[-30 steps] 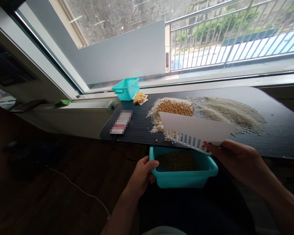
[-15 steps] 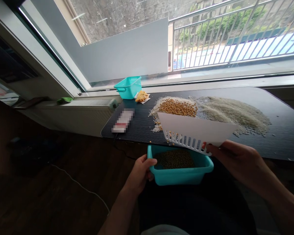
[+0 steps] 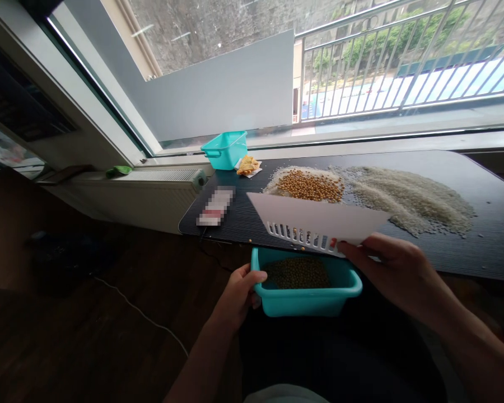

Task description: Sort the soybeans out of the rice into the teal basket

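Observation:
My left hand (image 3: 239, 294) grips the left rim of a teal tub (image 3: 306, 299) holding soybeans, kept just below the front edge of the black table (image 3: 466, 252). My right hand (image 3: 386, 268) holds a white slotted basket (image 3: 315, 221) by its near rim, tilted over the table edge above the tub, with a few beans showing behind its slots. Behind the basket lies a heap of soybeans (image 3: 311, 187) ringed by rice, and a wide spread of rice (image 3: 411, 196) to its right.
A second teal tub (image 3: 224, 149) stands at the table's far left corner beside a yellow wrapper (image 3: 247, 165). A blurred card (image 3: 216, 206) lies on the table's left side. A white radiator (image 3: 151, 182) runs along the window, and a white cable (image 3: 138, 319) crosses the dark floor.
The basket has slid left and towards the table's front edge, sweeping the loose grains there; it now lies flatter over the tub. The tub has risen slightly.

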Demonstrator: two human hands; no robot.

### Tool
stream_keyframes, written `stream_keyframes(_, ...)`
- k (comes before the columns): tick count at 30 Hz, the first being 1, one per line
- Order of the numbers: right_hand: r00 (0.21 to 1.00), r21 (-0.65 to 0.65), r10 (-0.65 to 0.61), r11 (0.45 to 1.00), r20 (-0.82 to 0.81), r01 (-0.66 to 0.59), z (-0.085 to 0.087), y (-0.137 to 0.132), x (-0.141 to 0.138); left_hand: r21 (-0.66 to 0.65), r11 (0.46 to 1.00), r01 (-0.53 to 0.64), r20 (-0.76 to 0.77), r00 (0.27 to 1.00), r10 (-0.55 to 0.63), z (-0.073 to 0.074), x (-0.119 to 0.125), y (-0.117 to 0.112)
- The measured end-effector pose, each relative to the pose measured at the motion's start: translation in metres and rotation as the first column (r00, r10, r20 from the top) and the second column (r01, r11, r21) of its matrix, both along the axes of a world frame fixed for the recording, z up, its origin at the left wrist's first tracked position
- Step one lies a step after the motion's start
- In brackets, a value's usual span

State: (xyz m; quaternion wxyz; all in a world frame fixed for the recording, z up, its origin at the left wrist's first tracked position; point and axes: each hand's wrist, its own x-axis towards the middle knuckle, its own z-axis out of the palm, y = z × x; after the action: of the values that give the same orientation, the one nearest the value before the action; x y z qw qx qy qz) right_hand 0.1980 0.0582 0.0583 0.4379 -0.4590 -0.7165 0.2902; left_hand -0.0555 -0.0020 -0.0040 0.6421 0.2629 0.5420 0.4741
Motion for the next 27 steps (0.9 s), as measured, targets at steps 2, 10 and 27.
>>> stream_keyframes(2,0.996,0.044,0.086,0.995,0.03,-0.088,0.002,0.009,-0.016,-0.009,0.999,-0.035,-0.023,0.999,0.035,0.002,-0.01,-0.003)
stream_keyframes(10,0.975,0.017,0.205,0.978,0.081,-0.207,-0.015,0.036,-0.052,0.008,0.981,-0.192,-0.12,0.974,0.191,0.014,-0.043,-0.012)
stream_keyframes(27,0.94,-0.129,-0.332,0.932,0.077,0.34,-0.011,-0.025,0.062,-0.017,0.999,0.045,0.008,0.999,-0.045,0.007,0.011,-0.007)
